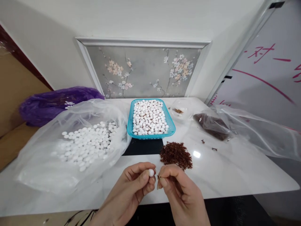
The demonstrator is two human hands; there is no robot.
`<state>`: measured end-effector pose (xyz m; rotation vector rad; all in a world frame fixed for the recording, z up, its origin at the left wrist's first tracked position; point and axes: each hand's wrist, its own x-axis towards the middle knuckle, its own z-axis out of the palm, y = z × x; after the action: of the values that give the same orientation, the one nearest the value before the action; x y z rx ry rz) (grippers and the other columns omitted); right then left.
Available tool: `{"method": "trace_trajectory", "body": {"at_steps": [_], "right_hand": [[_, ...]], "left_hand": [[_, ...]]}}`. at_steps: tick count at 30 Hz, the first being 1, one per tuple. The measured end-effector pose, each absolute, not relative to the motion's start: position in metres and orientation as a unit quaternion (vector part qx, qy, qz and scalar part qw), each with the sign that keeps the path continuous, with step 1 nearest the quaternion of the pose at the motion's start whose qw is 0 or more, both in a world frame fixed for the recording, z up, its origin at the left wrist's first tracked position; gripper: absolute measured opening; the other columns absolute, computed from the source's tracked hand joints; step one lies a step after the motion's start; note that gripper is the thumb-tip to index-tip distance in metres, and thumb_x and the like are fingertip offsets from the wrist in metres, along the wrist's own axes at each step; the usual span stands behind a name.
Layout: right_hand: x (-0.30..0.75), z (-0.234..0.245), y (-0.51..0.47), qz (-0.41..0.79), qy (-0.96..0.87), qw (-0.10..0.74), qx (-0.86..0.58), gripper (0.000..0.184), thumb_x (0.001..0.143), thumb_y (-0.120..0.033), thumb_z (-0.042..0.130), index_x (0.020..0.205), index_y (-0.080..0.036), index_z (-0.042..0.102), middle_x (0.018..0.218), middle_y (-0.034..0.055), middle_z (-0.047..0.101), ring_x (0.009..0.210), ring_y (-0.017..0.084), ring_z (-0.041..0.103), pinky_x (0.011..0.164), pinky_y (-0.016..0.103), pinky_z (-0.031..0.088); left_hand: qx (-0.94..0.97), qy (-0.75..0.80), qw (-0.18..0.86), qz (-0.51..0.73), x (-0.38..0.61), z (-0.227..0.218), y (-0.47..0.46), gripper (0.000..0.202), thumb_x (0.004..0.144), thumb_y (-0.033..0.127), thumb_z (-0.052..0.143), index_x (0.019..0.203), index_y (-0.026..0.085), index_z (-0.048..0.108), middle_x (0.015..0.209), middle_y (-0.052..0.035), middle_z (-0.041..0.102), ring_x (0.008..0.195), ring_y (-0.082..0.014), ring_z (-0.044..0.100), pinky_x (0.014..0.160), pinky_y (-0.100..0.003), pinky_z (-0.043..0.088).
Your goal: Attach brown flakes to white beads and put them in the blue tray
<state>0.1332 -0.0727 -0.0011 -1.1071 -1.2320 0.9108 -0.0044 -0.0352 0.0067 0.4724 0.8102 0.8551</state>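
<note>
My left hand [135, 188] pinches a small white ball [151, 172] between thumb and fingers, above the front of the table. Close beside it on the right, my right hand [180, 191] holds a tiny brown piece [159, 177] between thumb and forefinger; its exact shape is too small to make out. A small gap shows between the ball and the brown piece. Just beyond my right hand lies a heap of small reddish-brown pieces [176, 154]. Farther back, a blue plastic basket [172, 127] is filled with white balls, with bits of brown showing among them.
A clear plastic bag [47, 157] of loose white balls lies at left, before a purple bag [54, 100]. At right are a clear bag of brown material [211, 125], a small clear bag [181, 110] and two stray brown pieces [214, 149]. A whiteboard [265, 81] stands at right.
</note>
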Motion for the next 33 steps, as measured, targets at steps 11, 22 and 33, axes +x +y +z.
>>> {"method": "trace_trajectory", "body": {"at_steps": [11,22,33], "right_hand": [[0.13,-0.0014,-0.0693,0.394,-0.546,0.587,-0.449,0.012,0.089,-0.019,0.049,0.079,-0.021,0.055,0.075,0.0001,0.051,0.069,0.013,0.052,0.064,0.025,0.043],[0.1287,-0.0064,-0.0703,0.393,-0.542,0.587,-0.455,0.011,0.089,-0.018,0.049,0.079,-0.021,0.052,0.076,-0.0005,0.05,0.069,0.013,0.051,0.064,0.025,0.041],[0.1268,-0.0066,-0.0686,0.417,-0.529,0.587,-0.448,0.012,0.089,-0.02,0.049,0.078,-0.02,0.053,0.075,-0.0008,0.049,0.068,0.013,0.051,0.062,0.024,0.041]], "left_hand": [[0.27,0.352,0.799,0.406,0.0023,0.0036,-0.0388,0.009,0.081,0.022,0.062,0.077,0.016,0.068,0.068,0.0016,0.058,0.06,-0.0062,0.05,0.064,-0.019,0.045],[0.289,0.384,0.767,0.424,0.0022,0.0003,-0.0397,0.006,0.074,0.023,0.07,0.075,0.017,0.07,0.069,0.0012,0.06,0.064,-0.0081,0.051,0.068,-0.021,0.045],[0.282,0.411,0.742,0.449,0.0033,0.002,-0.0443,0.012,0.065,0.026,0.076,0.072,0.017,0.071,0.066,0.0009,0.061,0.062,-0.0095,0.052,0.068,-0.023,0.045]]}}
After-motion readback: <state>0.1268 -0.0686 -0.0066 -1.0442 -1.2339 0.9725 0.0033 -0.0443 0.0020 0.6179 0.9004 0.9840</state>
